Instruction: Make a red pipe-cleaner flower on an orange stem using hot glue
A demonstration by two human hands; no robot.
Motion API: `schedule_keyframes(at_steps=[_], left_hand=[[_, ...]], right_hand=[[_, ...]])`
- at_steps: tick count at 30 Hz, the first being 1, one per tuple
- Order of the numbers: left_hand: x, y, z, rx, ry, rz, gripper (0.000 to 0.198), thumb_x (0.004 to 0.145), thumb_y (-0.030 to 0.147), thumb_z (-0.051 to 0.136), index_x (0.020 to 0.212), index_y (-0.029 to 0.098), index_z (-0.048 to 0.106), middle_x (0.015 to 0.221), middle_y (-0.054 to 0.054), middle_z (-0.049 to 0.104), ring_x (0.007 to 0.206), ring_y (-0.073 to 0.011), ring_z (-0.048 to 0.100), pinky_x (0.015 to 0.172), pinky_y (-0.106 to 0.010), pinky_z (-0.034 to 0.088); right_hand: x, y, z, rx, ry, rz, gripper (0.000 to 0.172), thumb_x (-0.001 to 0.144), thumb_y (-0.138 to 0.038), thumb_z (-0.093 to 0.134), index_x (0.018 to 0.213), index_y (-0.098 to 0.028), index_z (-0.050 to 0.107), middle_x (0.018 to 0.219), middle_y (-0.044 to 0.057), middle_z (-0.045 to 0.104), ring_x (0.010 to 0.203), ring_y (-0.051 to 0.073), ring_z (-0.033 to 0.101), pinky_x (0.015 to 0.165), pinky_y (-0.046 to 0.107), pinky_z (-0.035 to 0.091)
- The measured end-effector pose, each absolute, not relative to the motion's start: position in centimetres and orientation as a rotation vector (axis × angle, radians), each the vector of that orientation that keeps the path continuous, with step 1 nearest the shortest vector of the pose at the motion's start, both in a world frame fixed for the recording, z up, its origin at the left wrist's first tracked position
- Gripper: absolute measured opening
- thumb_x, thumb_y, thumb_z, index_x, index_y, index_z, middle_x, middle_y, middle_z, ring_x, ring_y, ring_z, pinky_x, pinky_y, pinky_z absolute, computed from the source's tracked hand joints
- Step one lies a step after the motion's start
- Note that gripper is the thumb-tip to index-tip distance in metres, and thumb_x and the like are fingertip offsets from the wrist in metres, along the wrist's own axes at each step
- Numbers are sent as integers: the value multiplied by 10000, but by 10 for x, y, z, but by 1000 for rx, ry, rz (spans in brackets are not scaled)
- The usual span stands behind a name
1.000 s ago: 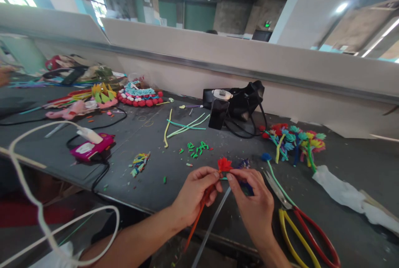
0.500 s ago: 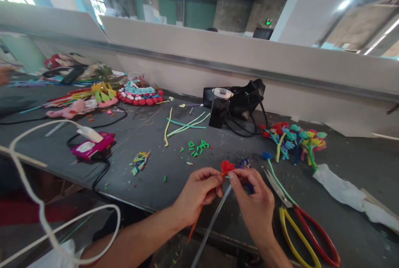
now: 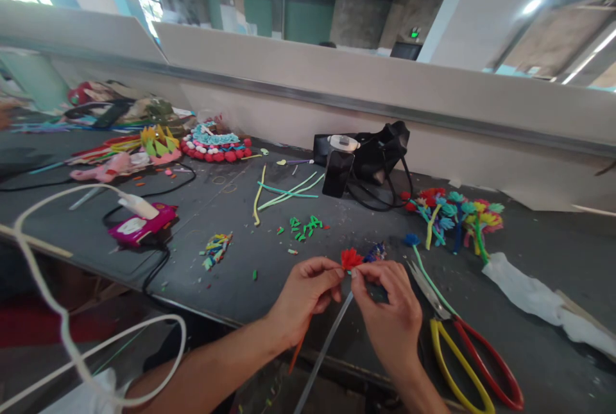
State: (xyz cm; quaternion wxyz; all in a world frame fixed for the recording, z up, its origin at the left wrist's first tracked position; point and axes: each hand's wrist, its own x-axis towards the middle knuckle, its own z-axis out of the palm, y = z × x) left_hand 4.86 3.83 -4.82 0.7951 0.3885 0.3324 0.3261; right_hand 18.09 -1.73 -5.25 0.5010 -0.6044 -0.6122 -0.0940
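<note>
Between my hands is a small red flower (image 3: 351,258) of fuzzy pipe cleaner, its petals spread upward. My left hand (image 3: 315,285) is closed in a pinch at the flower's base, and an orange stem (image 3: 298,348) slants down below that hand. With thumb and forefinger, my right hand (image 3: 387,301) pinches at the flower's right lower edge; exactly what lies between those fingertips is hidden. A translucent grey rod (image 3: 325,350) runs down from beneath the hands past the table edge. Just behind my right fingers lies a dark blue tinselly piece (image 3: 375,251).
Scissors (image 3: 437,311) with red and yellow handles lie right of my right hand. Beyond are a blue flower (image 3: 412,240), a pile of colourful fuzzy flowers (image 3: 447,212) and a black bag (image 3: 380,154). Green clippings (image 3: 305,228) and a magenta power strip (image 3: 144,224) sit leftward.
My right hand has shifted slightly left and down, its fingertips moving a little at the flower's base. The flower stays in nearly the same place, its petals showing slightly fuller.
</note>
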Motion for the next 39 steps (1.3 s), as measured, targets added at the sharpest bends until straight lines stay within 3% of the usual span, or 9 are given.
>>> schedule_keyframes(at_steps=[15, 23, 39], left_hand=[[48, 38, -46, 940, 790, 740, 199, 682, 315, 718, 725, 127, 667, 450, 33, 530, 365, -32, 306, 378, -191, 160], [48, 39, -46, 877, 797, 691, 168, 671, 287, 709, 690, 132, 648, 414, 67, 424, 372, -33, 255, 384, -212, 82], [45, 43, -46, 729, 674, 606, 84, 700, 218, 662, 698, 151, 611, 377, 89, 363, 325, -18, 176, 381, -211, 66]], right_hand=[[182, -19, -49, -1526, -1580, -347, 92, 799, -149, 611, 733, -212, 596, 686, -5, 568, 688, 164, 491, 680, 317, 370], [186, -17, -47, -1517, -1589, -285, 139, 797, -134, 587, 684, -209, 555, 662, -18, 530, 681, 152, 478, 672, 305, 356], [188, -16, -45, -1465, -1583, -210, 103, 844, -170, 609, 750, -213, 606, 692, -17, 563, 696, 146, 506, 680, 297, 398]])
